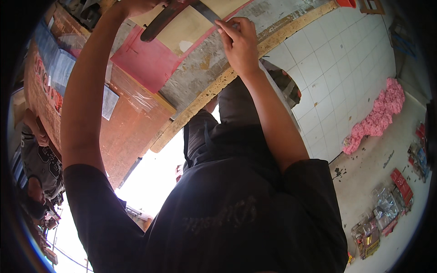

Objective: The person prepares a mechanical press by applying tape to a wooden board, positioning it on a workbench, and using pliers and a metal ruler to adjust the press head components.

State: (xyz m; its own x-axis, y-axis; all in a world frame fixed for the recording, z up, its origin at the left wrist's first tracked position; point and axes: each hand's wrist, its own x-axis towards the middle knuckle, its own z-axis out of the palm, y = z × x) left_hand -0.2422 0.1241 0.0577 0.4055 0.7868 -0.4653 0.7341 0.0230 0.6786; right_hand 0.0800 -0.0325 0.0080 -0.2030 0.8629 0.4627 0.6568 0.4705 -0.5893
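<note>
At the top of the view, my right hand (pixel 240 42) pinches the near end of a flat dark grey strip (pixel 205 11) between thumb and fingers. The strip's other end runs up to a long, worn, dark red-brown bar (pixel 159 26) with a rounded end. My left hand (pixel 139 6) is at the upper edge, beside the bar and partly cut off. Its fingers look curled in, but what they hold is hidden. Beneath the bar lie a cream sheet (pixel 169 40) and a pink sheet (pixel 144 63).
The sheets lie on a stained grey worktop (pixel 189 84) with a chipped edge. A reddish-brown board (pixel 125 136) with plastic packets adjoins it on the left, where another person (pixel 38 150) is. Pink bundles (pixel 375 116) and packaged goods (pixel 387 209) lie on the floor at right.
</note>
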